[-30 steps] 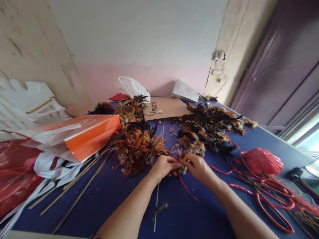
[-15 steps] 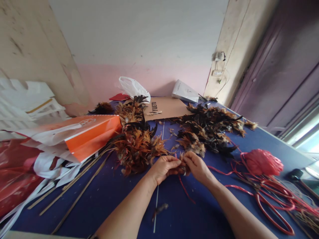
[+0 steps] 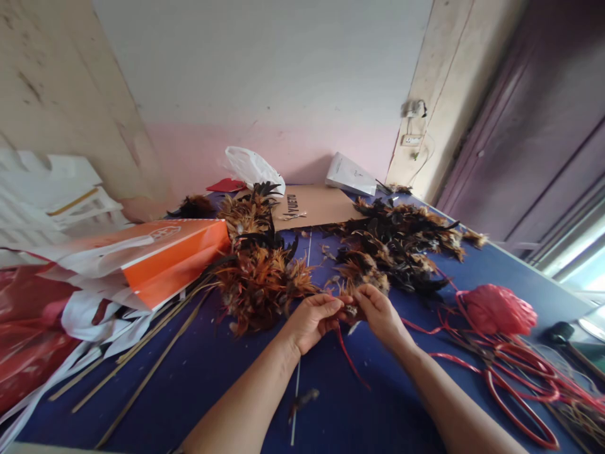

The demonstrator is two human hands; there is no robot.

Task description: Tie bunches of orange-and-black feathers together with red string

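My left hand point(image 3: 312, 320) and my right hand point(image 3: 379, 313) meet at the middle of the blue table point(image 3: 227, 372), both pinched on a small bunch of brown feathers point(image 3: 350, 307). A red string point(image 3: 348, 356) hangs from that bunch toward me. Just left of my left hand lies a finished bundle of orange-brown feathers point(image 3: 259, 277) on thin sticks. Beyond my right hand spreads a heap of loose dark feathers point(image 3: 397, 243).
An orange paper bag point(image 3: 155, 252) and red and white plastic bags point(image 3: 33, 328) fill the left side. Thin bamboo sticks point(image 3: 142, 359) lie beside them. A red string ball point(image 3: 496, 307) and red cord loops point(image 3: 520, 384) sit at the right. Cardboard point(image 3: 312, 203) lies at the back.
My hands have shifted slightly away from me with the small feather bunch, and my right fingers have turned on it. Everything else on the table is unmoved.
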